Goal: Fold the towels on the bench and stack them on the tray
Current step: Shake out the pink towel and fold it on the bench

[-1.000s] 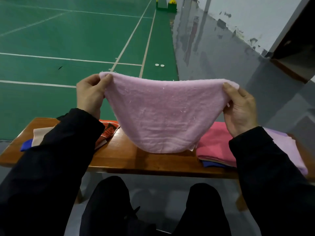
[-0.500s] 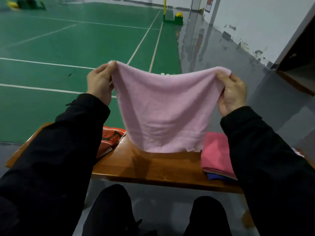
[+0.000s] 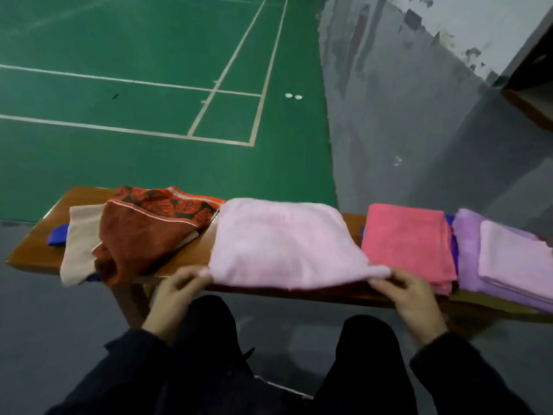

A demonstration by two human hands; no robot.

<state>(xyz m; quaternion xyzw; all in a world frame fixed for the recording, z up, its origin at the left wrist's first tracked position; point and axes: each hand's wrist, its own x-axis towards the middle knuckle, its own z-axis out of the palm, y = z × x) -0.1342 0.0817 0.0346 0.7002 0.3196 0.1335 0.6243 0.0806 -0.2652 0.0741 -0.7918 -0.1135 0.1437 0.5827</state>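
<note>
A pale pink towel [image 3: 284, 241] lies spread flat on the middle of the wooden bench [image 3: 33, 244]. My left hand [image 3: 176, 295] pinches its near left corner and my right hand [image 3: 410, 295] pinches its near right corner, both at the bench's front edge. To the right lies a folded coral-pink towel [image 3: 407, 244] on something blue [image 3: 454, 250], perhaps the tray. Further right sit folded lilac and pink towels [image 3: 508, 259]. At the left lies a heap of unfolded towels: a rust one with a leaf pattern [image 3: 149, 229] and a beige one [image 3: 77, 244].
The bench stands on a grey floor beside a green sports court with white lines. My knees in dark trousers are just below the bench's front edge. Two small white discs [image 3: 293, 96] lie on the court far behind. A wall runs along the right.
The pink towel, held up in the air by its top corners before, now lies flat on the bench. Both hands came down and toward me to the front edge.
</note>
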